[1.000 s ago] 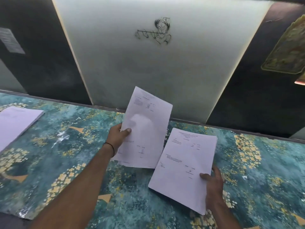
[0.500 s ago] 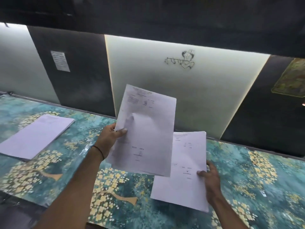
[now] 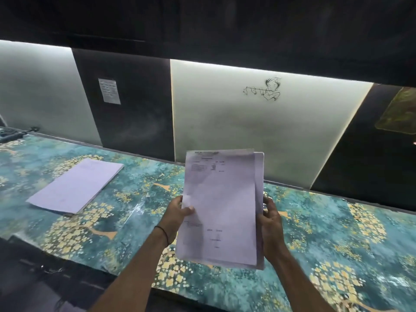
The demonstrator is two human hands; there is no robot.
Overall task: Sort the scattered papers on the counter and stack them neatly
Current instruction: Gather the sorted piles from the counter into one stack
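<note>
Since half second ago: sheet under right hand [image 3: 270, 224] lifted off counter [image 3: 337, 233], tucked behind sheet in left hand [image 3: 177, 212]; two now one bundle. Held papers [image 3: 220, 210] upright above counter, centre of view. Left hand pinches 9 o'clock edge, thumb over front. Right hand grips 3 o'clock edge, fingers mostly hidden behind. Back sheets jut out at 3 o'clock side, so edges not squared. Finished stack [image 3: 76, 186] lies flat at 10 o'clock, well apart. Risk: loose back sheet slips out during carry across, or bundle lands skewed on stack if not tapped square first.
</note>
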